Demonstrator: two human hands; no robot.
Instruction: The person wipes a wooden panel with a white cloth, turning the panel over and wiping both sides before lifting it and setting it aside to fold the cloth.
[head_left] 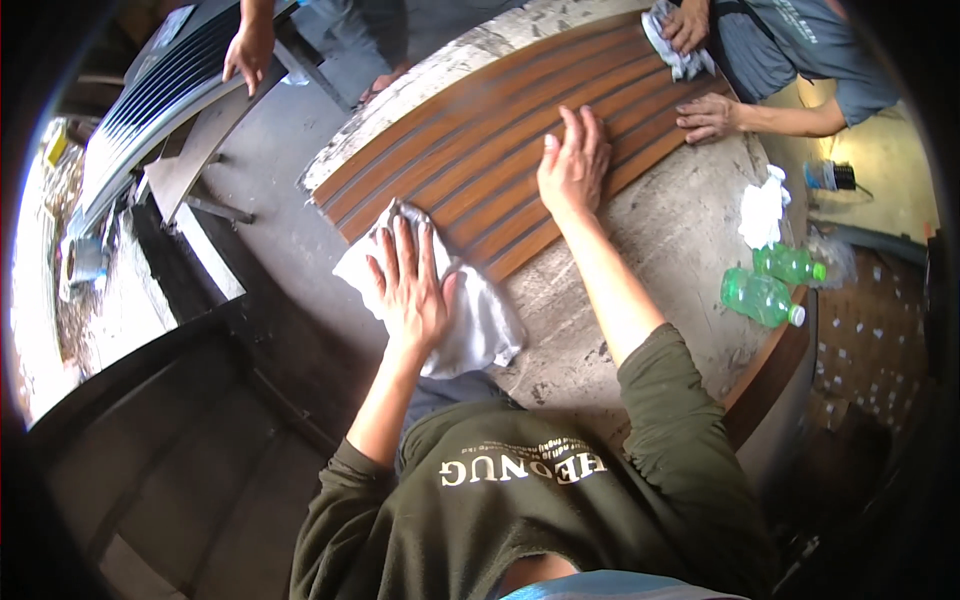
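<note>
A long brown wooden panel with dark grooves (470,150) lies across the worktable. My left hand (412,295) rests flat with its fingers spread on a white cloth (485,325), at the panel's near left end. Part of the cloth hangs past that end toward my lap. Palm down on the panel's bare surface is my right hand (575,165), its fingers stretched out and nothing in them.
At the panel's far right, a co-worker's hand presses a grey-white rag (680,45); the other touches the panel's edge. Two green bottles (760,295) and a crumpled white cloth (764,208) sit at right. Another person's hand (250,55) reaches toward a dark grooved panel (165,110).
</note>
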